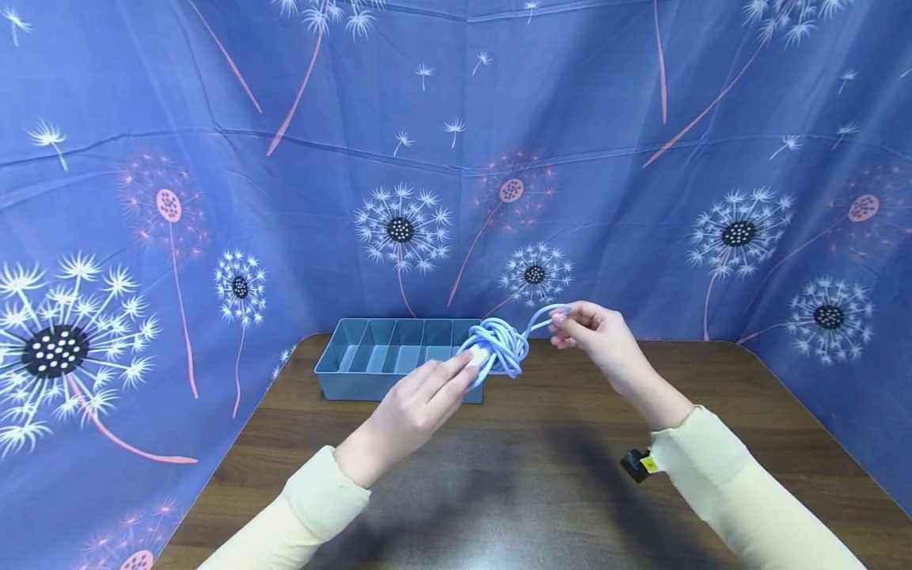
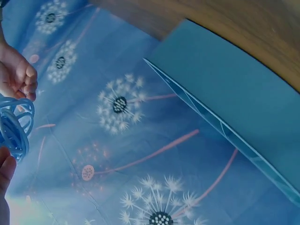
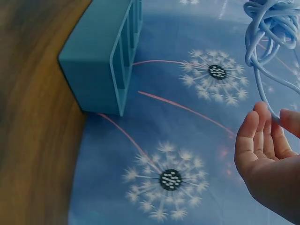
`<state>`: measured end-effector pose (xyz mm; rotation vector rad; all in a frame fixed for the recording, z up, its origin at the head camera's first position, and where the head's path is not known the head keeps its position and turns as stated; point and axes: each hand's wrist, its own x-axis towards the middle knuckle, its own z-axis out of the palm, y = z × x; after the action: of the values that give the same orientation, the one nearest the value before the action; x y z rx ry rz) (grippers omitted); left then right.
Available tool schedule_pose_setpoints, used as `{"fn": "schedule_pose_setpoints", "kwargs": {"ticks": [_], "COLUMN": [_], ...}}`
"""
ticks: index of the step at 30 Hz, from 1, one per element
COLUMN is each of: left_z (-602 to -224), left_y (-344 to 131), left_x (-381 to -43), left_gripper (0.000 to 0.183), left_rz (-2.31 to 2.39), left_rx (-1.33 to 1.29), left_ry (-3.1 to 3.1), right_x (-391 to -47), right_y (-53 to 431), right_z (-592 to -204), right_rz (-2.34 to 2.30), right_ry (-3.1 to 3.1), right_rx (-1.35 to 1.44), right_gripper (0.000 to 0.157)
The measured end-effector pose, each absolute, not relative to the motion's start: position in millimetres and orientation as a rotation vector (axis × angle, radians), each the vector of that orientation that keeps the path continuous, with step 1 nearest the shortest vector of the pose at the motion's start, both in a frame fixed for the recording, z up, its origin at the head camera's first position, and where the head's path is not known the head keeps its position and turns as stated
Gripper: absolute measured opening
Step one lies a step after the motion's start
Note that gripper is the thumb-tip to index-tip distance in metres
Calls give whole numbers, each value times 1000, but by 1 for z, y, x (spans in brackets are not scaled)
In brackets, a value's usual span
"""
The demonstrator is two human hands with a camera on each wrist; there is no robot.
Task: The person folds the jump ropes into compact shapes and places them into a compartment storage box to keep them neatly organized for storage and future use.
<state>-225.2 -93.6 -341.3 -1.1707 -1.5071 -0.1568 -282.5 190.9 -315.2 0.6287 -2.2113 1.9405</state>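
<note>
A tangled bundle of light-blue cord (image 1: 504, 348) is held up above the table, in front of the tray's right end. My left hand (image 1: 413, 405) grips its near-left side, where a white part shows at the fingertips; what that part is I cannot tell. From the bundle's upper right a loop of cord rises to my right hand (image 1: 604, 339), which pinches it between thumb and fingers. The right wrist view shows this strand running down from the bundle (image 3: 272, 28) into the right fingers (image 3: 253, 136). Only the left thumb (image 2: 5, 171) shows at the left wrist view's edge.
A blue-grey tray (image 1: 399, 388) with several compartments stands at the table's back left, partly behind the bundle. The brown wooden table (image 1: 541, 507) ends at a blue dandelion-print cloth (image 1: 613, 237) hanging behind and at both sides. A black device (image 1: 634, 465) sits at the right cuff.
</note>
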Motion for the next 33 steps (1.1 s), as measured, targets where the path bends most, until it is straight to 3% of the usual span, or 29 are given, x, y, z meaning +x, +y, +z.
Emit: {"fn": "schedule_pose_setpoints", "kwargs": {"ticks": [4,14,23,33], "left_z": [-345,-355,-374,-391], "left_y": [-98,-108,-110,-99], "left_x": [-232,-251,-275,-296], "left_gripper": [22,24,26,33], "left_rz": [-48,-9,46,154], "left_rx": [-1144,-1039,-915,-764], "left_ry": [-1473,-1564,-1707,-1803], "right_x": [-291,-309,-321,-334], "right_y": [185,162,129,109], "right_z": [-327,-359,-395,-434], "right_rz": [1995,1928,1397,1262], "right_ry": [-2200,-2236,-2362,-2268], "right_rx": [621,573,539,602], "right_gripper": [14,31,22,25]}}
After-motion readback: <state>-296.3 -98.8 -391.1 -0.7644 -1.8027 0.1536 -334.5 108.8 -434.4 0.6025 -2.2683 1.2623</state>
